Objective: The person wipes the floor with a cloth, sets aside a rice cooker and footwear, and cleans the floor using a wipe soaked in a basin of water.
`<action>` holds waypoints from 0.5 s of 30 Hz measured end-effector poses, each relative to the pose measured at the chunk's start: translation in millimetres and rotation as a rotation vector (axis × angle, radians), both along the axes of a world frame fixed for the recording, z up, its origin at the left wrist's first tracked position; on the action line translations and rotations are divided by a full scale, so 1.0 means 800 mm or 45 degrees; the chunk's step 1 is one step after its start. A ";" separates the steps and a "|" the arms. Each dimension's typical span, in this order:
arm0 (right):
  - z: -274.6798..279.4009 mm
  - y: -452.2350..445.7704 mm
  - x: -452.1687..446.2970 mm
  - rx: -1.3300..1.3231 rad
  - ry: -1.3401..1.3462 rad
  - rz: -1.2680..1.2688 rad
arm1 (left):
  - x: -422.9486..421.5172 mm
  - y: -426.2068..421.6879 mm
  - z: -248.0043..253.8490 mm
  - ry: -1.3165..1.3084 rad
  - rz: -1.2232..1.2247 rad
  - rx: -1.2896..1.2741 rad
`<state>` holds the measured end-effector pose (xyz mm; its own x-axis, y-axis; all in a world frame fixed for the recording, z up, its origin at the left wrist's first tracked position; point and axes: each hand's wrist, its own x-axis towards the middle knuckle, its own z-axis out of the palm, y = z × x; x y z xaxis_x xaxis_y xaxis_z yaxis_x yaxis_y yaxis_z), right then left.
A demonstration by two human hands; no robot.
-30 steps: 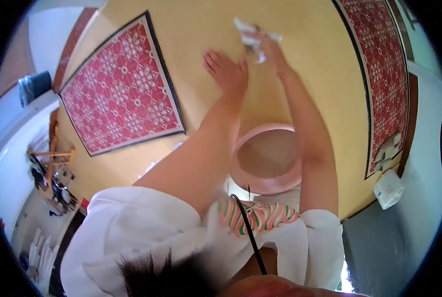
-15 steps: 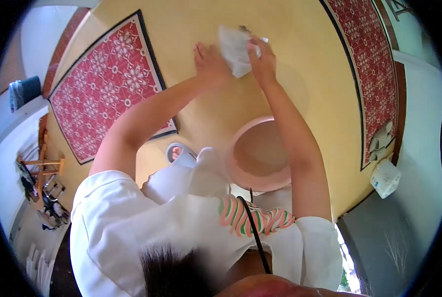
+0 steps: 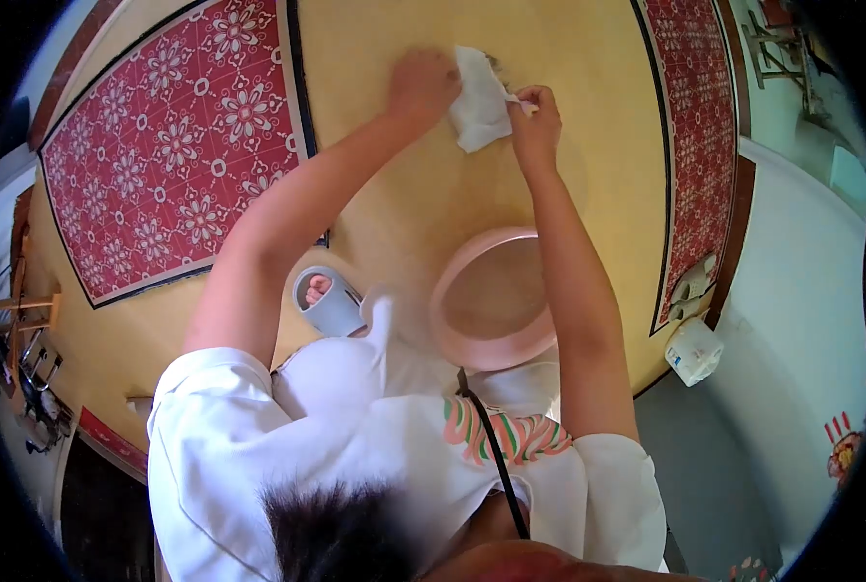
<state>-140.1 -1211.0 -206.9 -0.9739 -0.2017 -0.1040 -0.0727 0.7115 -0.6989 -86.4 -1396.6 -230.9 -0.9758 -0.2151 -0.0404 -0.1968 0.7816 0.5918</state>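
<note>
A white tissue (image 3: 479, 101) is stretched between my two hands above the yellow floor. My left hand (image 3: 425, 89) is at its left edge; the fingers look curled in, but they are blurred. My right hand (image 3: 537, 114) pinches the tissue's right side between thumb and fingers. Just behind the tissue's top edge a small dark patch (image 3: 494, 64) shows, too small to make out. Nearer my body, a pink round bin (image 3: 446, 308) stands open at the top, beside my right forearm.
Red patterned mats (image 3: 176, 145) (image 3: 690, 126) lie left and right. My foot in a grey slipper (image 3: 331, 308) is left of the bin. A white package (image 3: 695, 351) stands by the right wall, with a wooden stool (image 3: 35, 310) at the far left.
The tissue was crumpled under my right hand on the floor, then opened out, and now spans both hands. My left hand has moved from lying spread to the tissue's edge. The view has shifted.
</note>
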 end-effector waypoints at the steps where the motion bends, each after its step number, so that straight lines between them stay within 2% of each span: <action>1: 0.003 0.001 -0.003 -0.072 0.016 0.015 | 0.005 0.001 -0.008 0.047 0.066 0.135; 3: 0.009 0.008 -0.014 -0.223 0.046 0.045 | 0.014 0.001 -0.010 0.140 0.200 0.398; 6: 0.009 0.001 -0.040 -0.093 -0.003 0.020 | 0.012 -0.003 -0.004 0.098 0.329 0.663; 9: 0.001 -0.006 -0.058 -0.013 0.128 0.037 | 0.009 -0.008 0.001 0.332 0.209 0.671; 12: -0.017 -0.013 -0.082 0.051 0.202 -0.022 | -0.003 -0.012 0.002 0.261 0.088 0.653; 13: -0.023 -0.011 -0.085 0.071 0.209 -0.057 | -0.004 -0.011 0.002 0.313 0.077 0.463; 15: -0.019 -0.023 -0.072 0.422 0.464 -0.098 | -0.007 -0.011 0.012 0.417 0.057 0.081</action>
